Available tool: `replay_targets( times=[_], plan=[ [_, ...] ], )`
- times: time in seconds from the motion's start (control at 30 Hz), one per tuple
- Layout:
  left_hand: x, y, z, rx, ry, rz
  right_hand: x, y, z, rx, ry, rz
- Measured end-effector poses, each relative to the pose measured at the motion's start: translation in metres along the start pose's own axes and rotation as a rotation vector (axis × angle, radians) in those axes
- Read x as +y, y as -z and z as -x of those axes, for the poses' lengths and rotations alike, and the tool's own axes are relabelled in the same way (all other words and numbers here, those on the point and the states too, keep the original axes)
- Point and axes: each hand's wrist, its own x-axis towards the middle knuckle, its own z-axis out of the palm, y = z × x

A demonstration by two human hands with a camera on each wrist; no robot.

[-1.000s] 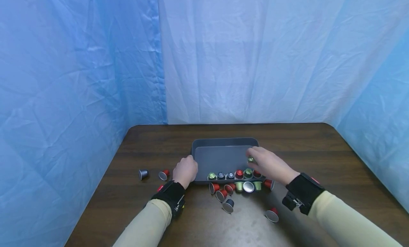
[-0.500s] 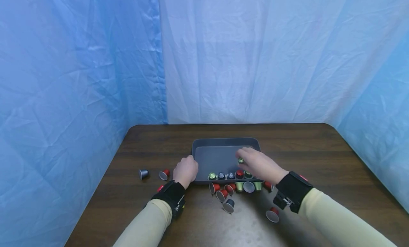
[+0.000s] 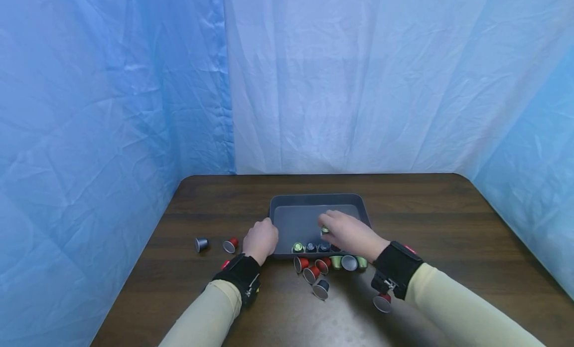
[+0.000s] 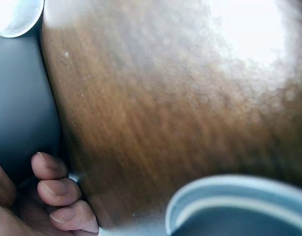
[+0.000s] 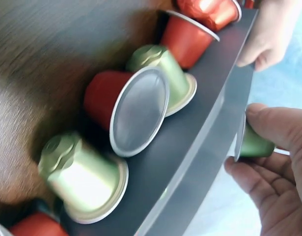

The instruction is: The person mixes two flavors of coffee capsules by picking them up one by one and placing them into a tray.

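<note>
At grainy tbl [image 3: 426,205]: rect. tray [image 3: 293,220] in L hand [image 3: 261,240] grip, shiny pod [image 5: 256,146] in R hand [image 3: 351,232] pinch

Head view: behind and above left hand [image 3: 261,240] and right hand [image 3: 352,233], well back, facing forward-down. Wrist views: close in by each hand; both catch the tray [image 3: 291,220].

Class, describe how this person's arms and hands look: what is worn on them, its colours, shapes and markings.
The left hand and right hand wear no gloves. The left sleeve and right sleeve are plain pale yellow, reaching broad black bands: the left wristband and right wristband. Each band shows a small red patch and a silvery fitting.
</note>
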Motion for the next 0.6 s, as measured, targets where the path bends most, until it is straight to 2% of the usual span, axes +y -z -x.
replay_targets(
  times=[0.23,0.6],
  plan=[
    [-0.001,0.0,-0.001,0.003,-0.008,-0.007,-0.011,-0.005,-0.008,0.01,0.071,-0.005],
    [-0.001,-0.001,-0.002,0.008,-0.021,-0.024,-0.031,-0.013,-0.022,-0.06,0.077,-0.023]
  ],
)
